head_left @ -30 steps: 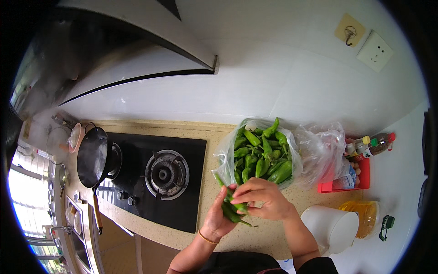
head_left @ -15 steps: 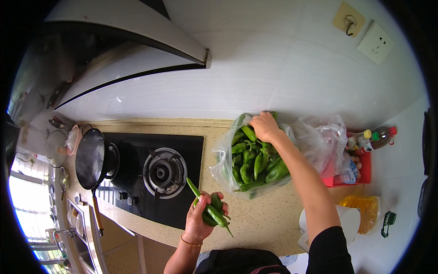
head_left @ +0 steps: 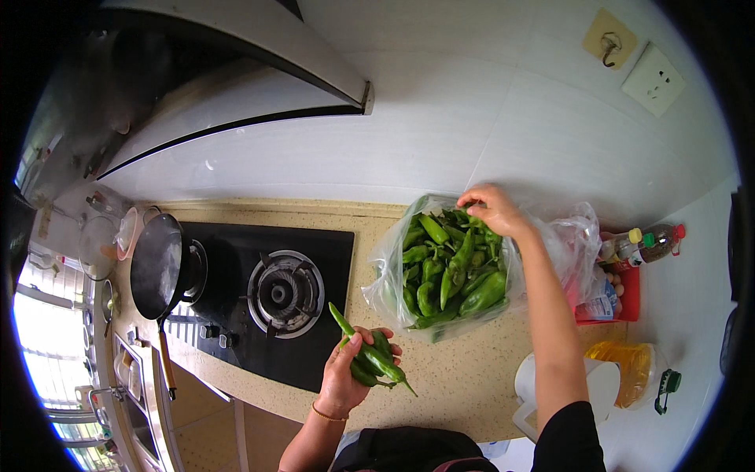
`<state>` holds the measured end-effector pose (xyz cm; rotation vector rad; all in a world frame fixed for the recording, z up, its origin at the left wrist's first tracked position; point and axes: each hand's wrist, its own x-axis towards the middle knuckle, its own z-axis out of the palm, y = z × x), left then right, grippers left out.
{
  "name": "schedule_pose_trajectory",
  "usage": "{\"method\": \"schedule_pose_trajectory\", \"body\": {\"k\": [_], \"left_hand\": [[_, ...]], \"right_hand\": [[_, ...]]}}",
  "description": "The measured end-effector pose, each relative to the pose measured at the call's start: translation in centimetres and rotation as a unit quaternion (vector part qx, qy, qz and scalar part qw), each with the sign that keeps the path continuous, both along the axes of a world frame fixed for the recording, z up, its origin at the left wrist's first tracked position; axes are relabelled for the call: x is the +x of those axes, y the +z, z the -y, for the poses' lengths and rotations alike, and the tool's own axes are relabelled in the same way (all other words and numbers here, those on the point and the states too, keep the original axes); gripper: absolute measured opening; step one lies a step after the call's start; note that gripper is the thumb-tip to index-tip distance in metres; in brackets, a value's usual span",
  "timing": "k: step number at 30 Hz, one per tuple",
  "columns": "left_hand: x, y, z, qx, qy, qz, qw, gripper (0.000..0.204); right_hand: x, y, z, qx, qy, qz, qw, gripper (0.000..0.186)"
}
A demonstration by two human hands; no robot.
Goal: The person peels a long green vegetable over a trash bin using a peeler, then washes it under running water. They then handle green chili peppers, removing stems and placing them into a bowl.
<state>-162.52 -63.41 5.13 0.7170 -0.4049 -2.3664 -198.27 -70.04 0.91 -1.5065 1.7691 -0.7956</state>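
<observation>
Several long green chili peppers (head_left: 381, 362) are gripped in my left hand (head_left: 344, 377), in front of the stove's right side. A clear plastic bag (head_left: 379, 287) stands open on the counter, filled with more green peppers (head_left: 431, 271). One long pepper lies across the top of the pile. My right hand (head_left: 494, 211) is over the bag's far right rim, its fingers loosely bent and apart, with nothing visible in them. The fingertips are just above the peppers at the back.
A steaming wok (head_left: 157, 267) sits on the left of the black gas stove (head_left: 236, 244); the right burner (head_left: 285, 293) is bare. To the right are a red box (head_left: 631, 303) with eggs, bottles (head_left: 662, 238), an oil jug (head_left: 629, 370) and a white pitcher (head_left: 602, 385).
My right hand has drawn back from the peppers toward the bag's right rim. A long pepper now lies over the middle of the pile. My left hand still holds its peppers, barely shifted.
</observation>
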Motion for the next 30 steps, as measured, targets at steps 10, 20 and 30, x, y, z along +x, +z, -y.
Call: {"method": "schedule_pose_trajectory", "body": {"k": [10,20,30], "left_hand": [[-0.1,0.4,-0.2,-0.007,-0.008,0.008,1.000,0.018],[-0.2,0.5,-0.9,0.007,-0.033,0.034,0.999,0.025],[-0.5,1.3,0.2,-0.095,-0.039,0.127,0.986,0.022]], "right_hand": [[0.6,4.1,-2.6,-0.242,-0.161,0.255,0.922,0.020],[7.1,-0.1,-2.0,-0.014,-0.071,0.005,0.997,0.023],[11.5,-1.3,-7.7,0.007,0.031,-0.309,0.951,0.025]]}}
